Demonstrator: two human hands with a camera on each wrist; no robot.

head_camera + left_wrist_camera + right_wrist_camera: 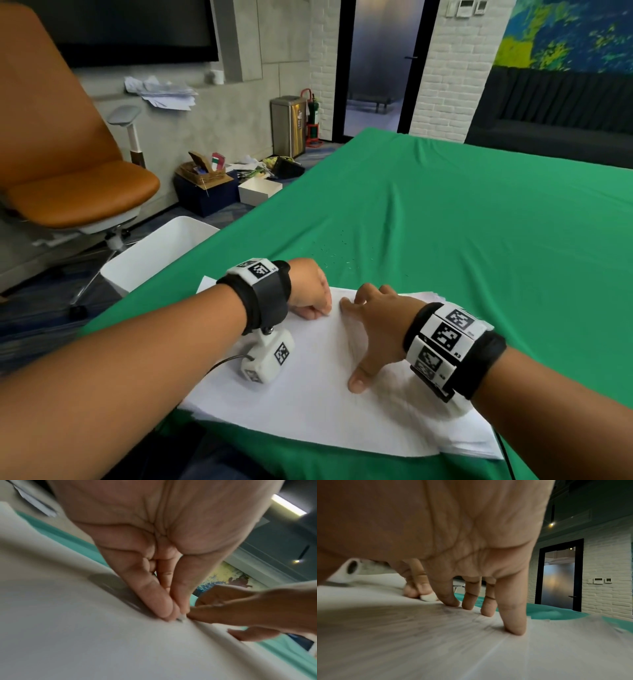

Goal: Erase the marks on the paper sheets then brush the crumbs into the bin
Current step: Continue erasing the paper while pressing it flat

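Left hand (154, 547) seen from the palm side, fingers (154, 601) bunched together with the thumb, tips pressed down on the white paper sheet (85, 642). Something small and grey shows at the fingertips, too blurred to name. Right hand (257, 608) comes in from the right edge, one fingertip touching the left fingertips on the paper. Green tablecloth (65, 538) past the sheet's edge. Colourful wall painting (228, 577) behind.

Paper sheets (308, 394) matt white, smooth; tablecloth (479, 222) green cloth, matt, faintly wrinkled; eraser (429, 597) white, smooth.
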